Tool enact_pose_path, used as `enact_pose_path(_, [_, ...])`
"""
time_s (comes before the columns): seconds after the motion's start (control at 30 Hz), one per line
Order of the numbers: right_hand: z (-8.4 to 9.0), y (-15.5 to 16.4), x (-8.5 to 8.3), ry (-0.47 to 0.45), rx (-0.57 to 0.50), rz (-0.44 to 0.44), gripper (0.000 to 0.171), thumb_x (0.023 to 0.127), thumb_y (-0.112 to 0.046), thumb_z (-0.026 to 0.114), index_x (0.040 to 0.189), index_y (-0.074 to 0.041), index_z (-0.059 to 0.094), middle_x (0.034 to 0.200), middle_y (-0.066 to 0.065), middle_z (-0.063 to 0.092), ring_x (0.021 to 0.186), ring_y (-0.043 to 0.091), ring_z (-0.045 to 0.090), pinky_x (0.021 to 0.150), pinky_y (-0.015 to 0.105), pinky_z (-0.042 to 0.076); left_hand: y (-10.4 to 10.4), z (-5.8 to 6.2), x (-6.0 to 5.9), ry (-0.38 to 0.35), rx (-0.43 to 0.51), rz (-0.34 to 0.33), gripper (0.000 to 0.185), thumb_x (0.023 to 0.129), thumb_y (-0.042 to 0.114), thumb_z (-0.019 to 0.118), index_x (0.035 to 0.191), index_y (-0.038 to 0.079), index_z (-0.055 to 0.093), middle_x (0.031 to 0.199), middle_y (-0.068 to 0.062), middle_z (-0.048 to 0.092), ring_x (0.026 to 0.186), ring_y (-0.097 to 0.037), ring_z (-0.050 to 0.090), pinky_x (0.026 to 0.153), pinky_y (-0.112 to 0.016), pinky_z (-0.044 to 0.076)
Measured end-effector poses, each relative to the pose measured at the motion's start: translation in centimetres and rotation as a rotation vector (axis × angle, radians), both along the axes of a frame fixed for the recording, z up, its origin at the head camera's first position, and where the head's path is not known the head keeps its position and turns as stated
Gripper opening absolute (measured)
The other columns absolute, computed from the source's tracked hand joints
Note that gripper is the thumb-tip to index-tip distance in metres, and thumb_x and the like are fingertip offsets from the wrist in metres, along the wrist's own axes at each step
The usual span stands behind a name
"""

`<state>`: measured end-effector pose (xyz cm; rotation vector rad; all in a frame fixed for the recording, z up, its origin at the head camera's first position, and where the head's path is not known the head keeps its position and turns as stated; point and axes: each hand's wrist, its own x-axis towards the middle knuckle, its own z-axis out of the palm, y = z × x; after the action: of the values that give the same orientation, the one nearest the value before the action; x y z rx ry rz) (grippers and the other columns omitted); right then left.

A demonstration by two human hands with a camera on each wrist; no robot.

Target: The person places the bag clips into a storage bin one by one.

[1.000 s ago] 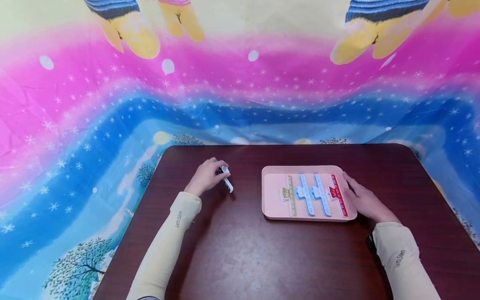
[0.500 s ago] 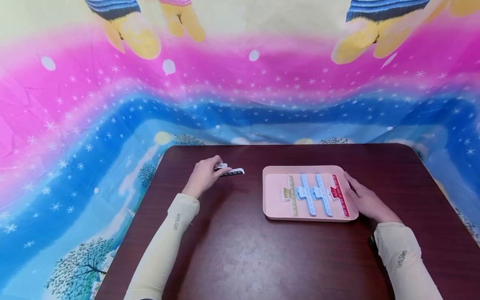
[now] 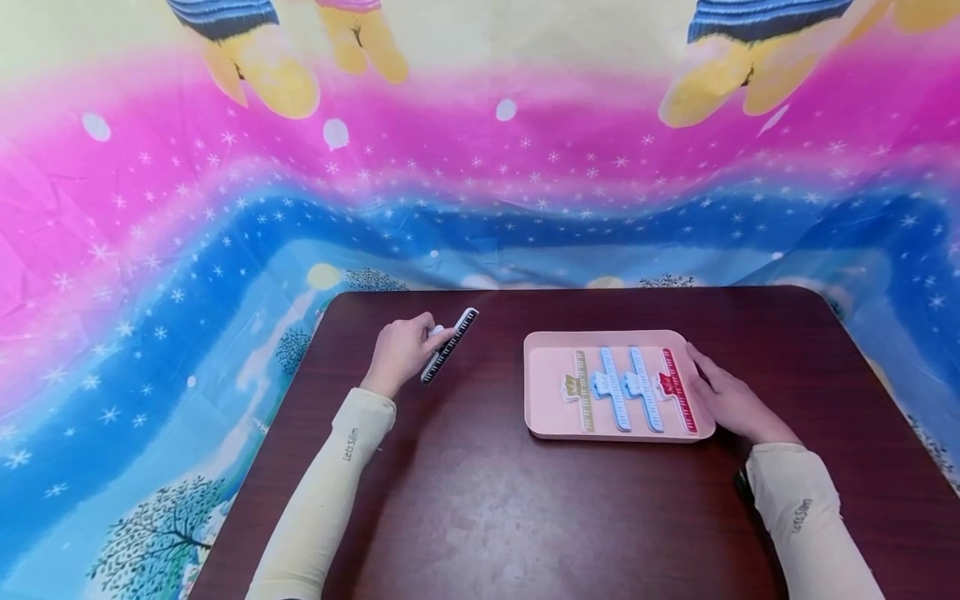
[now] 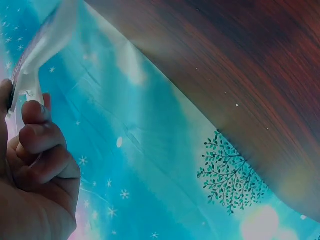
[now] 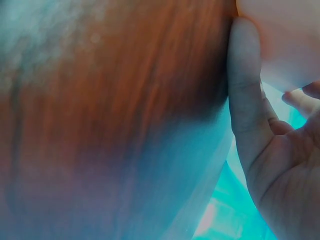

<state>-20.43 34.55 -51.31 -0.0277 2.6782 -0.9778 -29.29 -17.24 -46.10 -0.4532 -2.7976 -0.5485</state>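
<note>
Four clips (image 3: 628, 390), one tray (image 3: 546, 392)

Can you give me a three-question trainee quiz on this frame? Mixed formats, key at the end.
1. True or false: the left hand holds a black-and-white clip clear of the pink tray.
2. How many clips lie in the tray? A) two B) four C) six
3. Fill in: the right hand rests against the tray's ____ edge.

Key
1. True; the clip is pinched above the dark table, left of the tray.
2. B; a yellow clip, two blue clips and a red clip, side by side.
3. Right.
</note>
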Motion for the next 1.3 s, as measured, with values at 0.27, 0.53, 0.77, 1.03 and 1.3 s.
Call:
enact_pose_path(0.27, [-0.1, 0.0, 0.0, 0.019, 0.015, 0.012, 0.069, 0.113, -0.038, 0.034, 0.166, -0.014, -0.004, 0.162, 0.041, 0.013, 0.146, 0.064, 0.018, 0.114, 0.077, 0.021, 0.2, 0.0, 0.1, -0.103, 0.133, -0.017, 0.043, 0.104, 0.051, 0.058, 0.082, 0.014, 0.058, 0.055, -0.001, 0.052, 0.055, -0.018, 0.051, 0.058, -0.033, 0.04])
enact_pose_path(0.53, [-0.3, 0.0, -0.1, 0.015, 0.013, 0.014, 0.07, 0.113, -0.041, 0.033, 0.166, -0.015, -0.005, 0.163, 0.04, 0.012, 0.147, 0.064, 0.017, 0.114, 0.077, 0.021, 0.5, -0.1, 0.5, -0.362, 0.353, -0.079, 0.047, 0.107, 0.051, 0.052, 0.096, 0.006, 0.063, 0.065, -0.015, 0.069, 0.051, -0.027, 0.062, 0.061, -0.033, 0.051])
enact_pose_path(0.77, [-0.1, 0.3, 0.2, -0.009, -0.001, 0.01, 0.071, 0.113, -0.042, 0.035, 0.166, -0.018, -0.007, 0.166, 0.037, 0.008, 0.149, 0.063, 0.013, 0.114, 0.079, 0.019, 1.2, 0.0, 0.7, -0.504, 0.469, -0.173, 0.038, 0.11, 0.042, 0.05, 0.103, 0.006, 0.06, 0.074, -0.016, 0.072, 0.061, -0.035, 0.066, 0.064, -0.047, 0.058])
enact_pose_path(1.03, [0.0, 0.3, 0.1, -0.007, 0.002, 0.011, 0.07, 0.113, -0.041, 0.033, 0.166, -0.017, -0.007, 0.165, 0.038, 0.008, 0.148, 0.064, 0.014, 0.114, 0.079, 0.019, 2.1, 0.0, 1.3, -0.635, 0.59, -0.271, 0.035, 0.111, 0.037, 0.049, 0.108, 0.003, 0.058, 0.073, -0.013, 0.071, 0.06, -0.033, 0.068, 0.063, -0.058, 0.057])
enact_pose_path(1.3, [0.0, 0.2, 0.1, -0.011, 0.008, 0.01, 0.071, 0.113, -0.042, 0.033, 0.166, -0.017, -0.007, 0.166, 0.037, 0.008, 0.148, 0.063, 0.014, 0.114, 0.078, 0.019, 3.2, -0.4, 1.7, -0.697, 0.679, -0.294, 0.039, 0.11, 0.033, 0.05, 0.102, -0.005, 0.055, 0.073, -0.016, 0.07, 0.056, -0.02, 0.064, 0.055, -0.035, 0.053])
